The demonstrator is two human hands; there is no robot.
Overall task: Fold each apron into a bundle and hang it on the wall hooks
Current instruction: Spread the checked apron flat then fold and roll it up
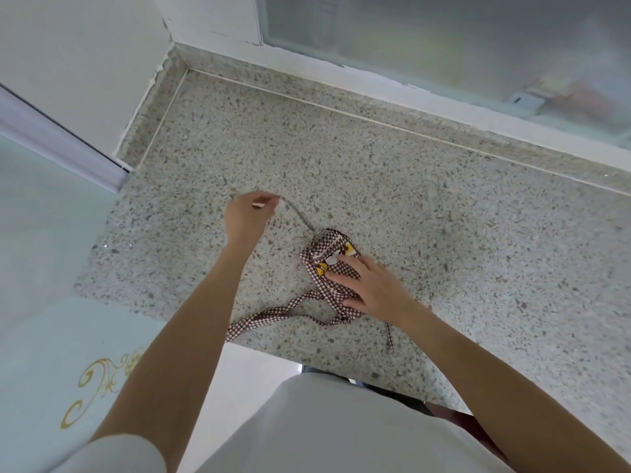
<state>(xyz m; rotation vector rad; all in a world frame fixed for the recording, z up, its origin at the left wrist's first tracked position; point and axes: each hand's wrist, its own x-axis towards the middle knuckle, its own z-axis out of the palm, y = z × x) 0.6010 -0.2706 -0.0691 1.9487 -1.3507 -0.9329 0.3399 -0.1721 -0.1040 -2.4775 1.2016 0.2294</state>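
The right hand (370, 285) presses flat on the folded apron (329, 264) on the counter (444, 233). The left hand (247, 216) pinches its strap (297, 215).

Speckled stone counter (444, 233) carries a folded checkered apron (327, 257) (straps trailing).

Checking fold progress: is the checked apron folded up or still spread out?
Folded. The apron is a small compact bundle under the right hand on the counter; only its straps trail loose, one pulled by the left hand.
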